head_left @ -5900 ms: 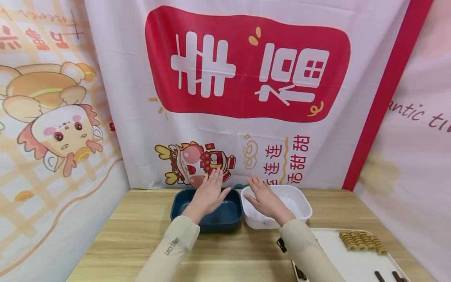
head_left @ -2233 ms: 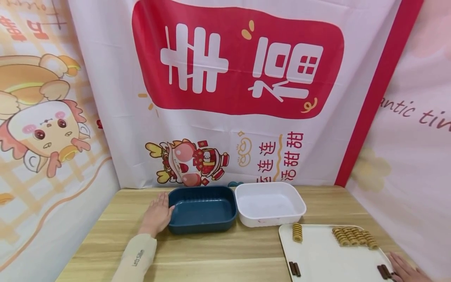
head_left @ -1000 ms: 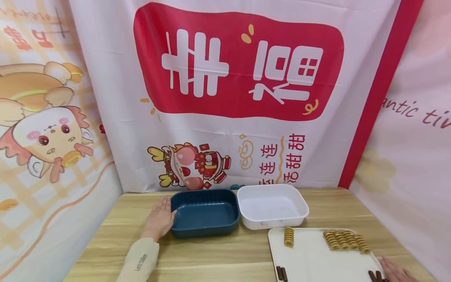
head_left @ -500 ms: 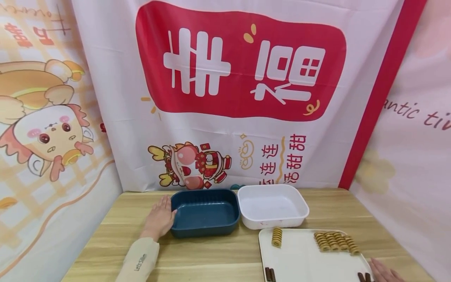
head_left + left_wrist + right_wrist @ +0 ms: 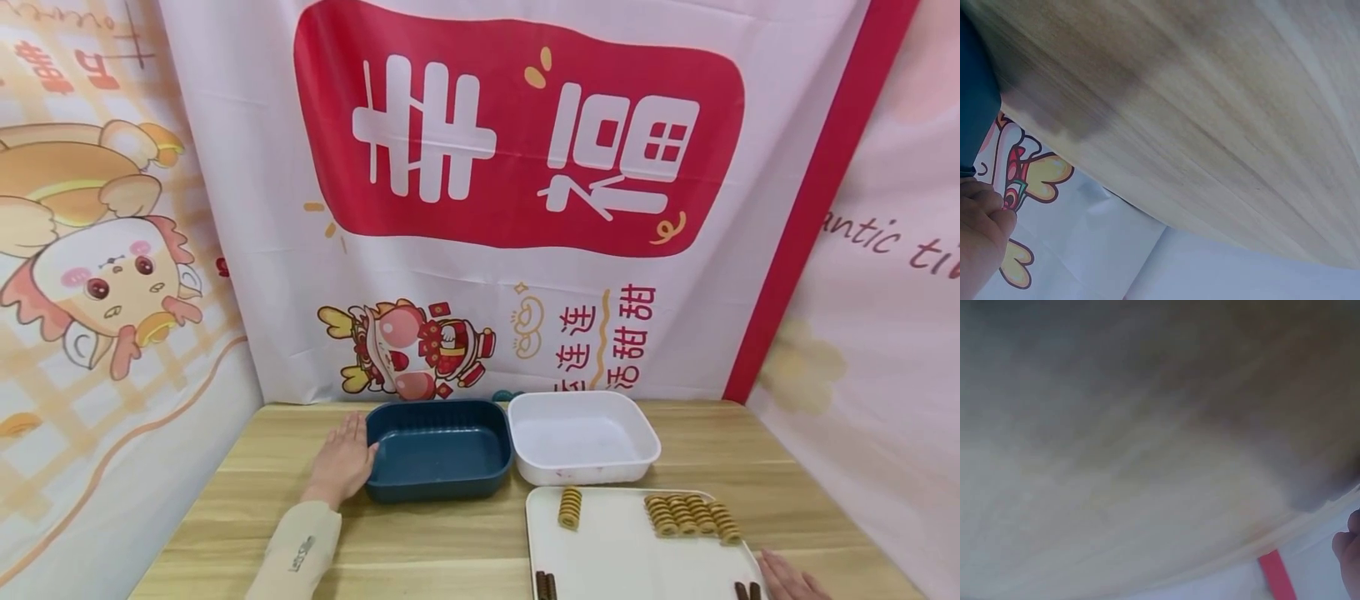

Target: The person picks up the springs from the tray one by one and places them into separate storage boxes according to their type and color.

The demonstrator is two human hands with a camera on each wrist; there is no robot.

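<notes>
A dark blue rectangular basin point(image 5: 438, 454) stands at the back of the table, its right side against a white basin point(image 5: 585, 437). My left hand point(image 5: 342, 458) lies with straight fingers against the blue basin's left side; the left wrist view catches part of that hand point(image 5: 982, 237) beside the blue wall point(image 5: 975, 94). In front of the white basin lies a white tray point(image 5: 615, 558), cut off by the lower frame edge. My right hand point(image 5: 787, 577) touches the tray's right edge, its fingers extended and partly out of frame.
Ridged golden-brown rolls sit on the tray: one at the left point(image 5: 570, 508) and a row point(image 5: 690, 517) at the right. Short dark brown sticks lie at its left point(image 5: 546, 585) and right point(image 5: 747, 591) edges. Behind the wooden table point(image 5: 435, 554) hangs a printed cloth point(image 5: 517, 325).
Both hands first hovered over the basins, then parted to the blue basin's left side and the tray's right edge. Since then the tray has slid left with the right hand, below the white basin.
</notes>
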